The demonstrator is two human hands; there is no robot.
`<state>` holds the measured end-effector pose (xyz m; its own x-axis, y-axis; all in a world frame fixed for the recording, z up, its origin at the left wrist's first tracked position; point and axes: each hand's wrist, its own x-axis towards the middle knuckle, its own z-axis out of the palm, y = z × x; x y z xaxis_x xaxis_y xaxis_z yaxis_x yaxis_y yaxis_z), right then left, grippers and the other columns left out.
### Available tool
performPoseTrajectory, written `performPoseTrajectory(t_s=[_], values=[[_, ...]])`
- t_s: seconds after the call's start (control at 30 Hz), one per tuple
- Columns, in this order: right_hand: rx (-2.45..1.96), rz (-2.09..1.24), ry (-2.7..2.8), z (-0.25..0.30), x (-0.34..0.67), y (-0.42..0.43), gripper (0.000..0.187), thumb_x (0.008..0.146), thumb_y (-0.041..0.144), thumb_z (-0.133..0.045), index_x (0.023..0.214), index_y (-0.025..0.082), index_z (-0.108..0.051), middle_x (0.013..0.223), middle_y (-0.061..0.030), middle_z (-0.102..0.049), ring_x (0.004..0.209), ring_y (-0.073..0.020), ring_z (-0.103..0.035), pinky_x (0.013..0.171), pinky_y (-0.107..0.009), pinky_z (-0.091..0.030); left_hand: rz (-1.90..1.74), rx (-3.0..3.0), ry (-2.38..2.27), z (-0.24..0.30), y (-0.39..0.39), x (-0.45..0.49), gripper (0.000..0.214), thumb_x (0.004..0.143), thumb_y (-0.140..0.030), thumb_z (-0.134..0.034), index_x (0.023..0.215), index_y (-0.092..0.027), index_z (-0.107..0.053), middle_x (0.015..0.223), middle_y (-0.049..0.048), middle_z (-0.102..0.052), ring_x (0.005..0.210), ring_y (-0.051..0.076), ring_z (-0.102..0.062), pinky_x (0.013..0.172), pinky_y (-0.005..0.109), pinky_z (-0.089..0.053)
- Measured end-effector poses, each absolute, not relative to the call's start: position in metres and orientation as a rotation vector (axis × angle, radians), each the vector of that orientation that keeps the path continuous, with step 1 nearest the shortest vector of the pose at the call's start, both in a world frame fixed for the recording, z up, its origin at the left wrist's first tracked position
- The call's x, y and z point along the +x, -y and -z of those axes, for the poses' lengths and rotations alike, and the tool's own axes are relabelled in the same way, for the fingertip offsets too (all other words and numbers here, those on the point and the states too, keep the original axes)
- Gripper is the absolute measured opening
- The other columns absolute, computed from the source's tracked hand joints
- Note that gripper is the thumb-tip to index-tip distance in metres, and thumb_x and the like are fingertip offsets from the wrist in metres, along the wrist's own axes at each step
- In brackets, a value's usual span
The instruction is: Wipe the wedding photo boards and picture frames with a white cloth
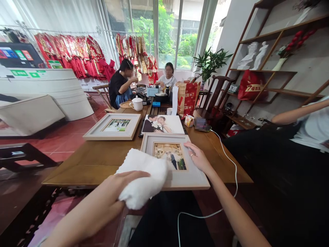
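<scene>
A white cloth (146,175) is bunched in my left hand (120,192), its fingers wrapped round it and partly hidden. The cloth hangs over the left side of a framed wedding photo (171,156) with a pale mat and light wood edge. That frame lies on the wooden table (102,154), its near edge jutting past the table's front. On the frame's right side rests my right hand (197,154), fingers stretched out and a ring on one of them. A second framed photo (115,125) lies to the left, and an unframed wedding print (164,124) lies just behind.
A white lidded cup (137,103), a red paper bag (189,99) and a small box (189,120) stand farther back. A white cable (231,161) drops over the table's right side. Two people sit at the far end; another person's arm (298,113) is at right.
</scene>
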<state>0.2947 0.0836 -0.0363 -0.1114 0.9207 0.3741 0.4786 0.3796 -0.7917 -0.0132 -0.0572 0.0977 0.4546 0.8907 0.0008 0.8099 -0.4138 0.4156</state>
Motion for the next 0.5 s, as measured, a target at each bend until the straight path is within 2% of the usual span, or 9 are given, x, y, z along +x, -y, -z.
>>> performPoseTrajectory(t_s=[0.1, 0.2, 0.27, 0.37, 0.43, 0.5], values=[[-1.289, -0.559, 1.703, 0.036, 0.295, -0.081, 0.04, 0.077, 0.015, -0.048, 0.113, 0.021, -0.063, 0.134, -0.0083, -0.054, 0.129, -0.0227, -0.045, 0.111, -0.044, -0.03, -0.42, 2.271, -1.499, -0.101, 0.054, -0.038, 0.049, 0.08, -0.018, -0.038, 0.123, -0.034, -0.055, 0.129, -0.0105, -0.058, 0.115, 0.018, -0.055, 0.101, 0.028, -0.04], [-1.393, -0.474, 1.643, 0.037, 0.297, -0.08, 0.042, 0.075, 0.021, -0.052, 0.116, 0.018, -0.059, 0.13, -0.0121, -0.055, 0.121, -0.0264, -0.05, 0.104, -0.046, -0.038, -0.432, 2.323, -1.743, -0.086, 0.042, -0.056, 0.054, 0.075, -0.013, -0.038, 0.125, -0.026, -0.054, 0.132, -0.0041, -0.056, 0.121, 0.021, -0.051, 0.104, 0.033, -0.037], [-1.469, -0.442, 1.614, 0.039, 0.299, -0.081, 0.042, 0.074, 0.026, -0.053, 0.116, 0.017, -0.058, 0.118, -0.0125, -0.06, 0.11, -0.0277, -0.054, 0.095, -0.046, -0.044, -0.34, 2.366, -1.941, -0.068, 0.032, -0.066, 0.061, 0.068, -0.008, -0.038, 0.125, -0.021, -0.054, 0.131, 0.0019, -0.057, 0.121, 0.024, -0.051, 0.102, 0.038, -0.039], [-1.595, -0.352, 1.623, 0.042, 0.302, -0.082, 0.03, 0.074, 0.033, -0.055, 0.099, 0.018, -0.063, 0.102, -0.0115, -0.063, 0.1, -0.0285, -0.054, 0.09, -0.046, -0.043, -0.224, 2.432, -2.047, -0.045, 0.017, -0.085, 0.069, 0.061, -0.002, -0.039, 0.126, -0.02, -0.054, 0.131, 0.006, -0.057, 0.124, 0.024, -0.049, 0.104, 0.041, -0.038], [-1.656, -0.292, 1.655, 0.043, 0.303, -0.083, 0.023, 0.074, 0.037, -0.055, 0.086, 0.019, -0.064, 0.101, -0.0112, -0.062, 0.099, -0.0288, -0.052, 0.092, -0.047, -0.04, -0.219, 2.455, -1.923, -0.041, 0.014, -0.101, 0.065, 0.068, -0.006, -0.044, 0.131, -0.022, -0.05, 0.137, 0.0052, -0.052, 0.13, 0.024, -0.043, 0.108, 0.041, -0.034], [-1.686, -0.272, 1.67, 0.042, 0.303, -0.083, 0.021, 0.075, 0.037, -0.053, 0.081, 0.02, -0.063, 0.101, -0.0108, -0.062, 0.098, -0.0284, -0.052, 0.092, -0.046, -0.039, -0.24, 2.433, -1.76, -0.047, 0.024, -0.115, 0.06, 0.078, -0.021, -0.054, 0.137, -0.026, -0.042, 0.142, 0.0031, -0.045, 0.133, 0.024, -0.038, 0.109, 0.039, -0.033]])
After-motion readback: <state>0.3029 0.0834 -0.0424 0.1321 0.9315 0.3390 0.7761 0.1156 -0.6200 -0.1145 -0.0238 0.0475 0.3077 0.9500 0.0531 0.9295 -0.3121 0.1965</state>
